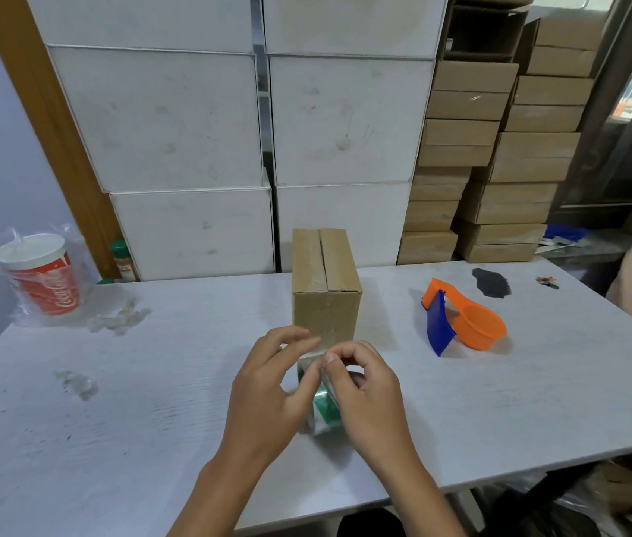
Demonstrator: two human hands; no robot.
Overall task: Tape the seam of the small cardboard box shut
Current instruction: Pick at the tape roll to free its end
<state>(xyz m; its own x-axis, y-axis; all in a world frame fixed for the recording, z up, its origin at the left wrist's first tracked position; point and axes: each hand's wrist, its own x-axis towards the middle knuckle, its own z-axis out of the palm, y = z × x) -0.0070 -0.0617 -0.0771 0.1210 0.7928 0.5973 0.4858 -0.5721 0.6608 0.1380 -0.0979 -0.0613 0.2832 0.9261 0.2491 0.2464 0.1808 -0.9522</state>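
- Small cardboard box [326, 288] stands on the white table [151, 381], centre, just beyond both hands. Top flaps meet at a seam [322, 257] running away from the camera; the seam looks untaped.
- Tape roll [324, 405], clear with green print, sits between the hands, just in front of the box.
- Left hand [267, 397]: thumb against the roll's side, fingers spread loosely above it.
- Right hand [368, 389]: thumb and forefinger pressed together at the roll's top edge, pinching at the tape; the tape end itself is too small to make out.
- Orange scoop [477, 327] and blue scraper [438, 327] lie to the right, touching.
- Red paper cup [41, 277] in a plastic bag, far left.
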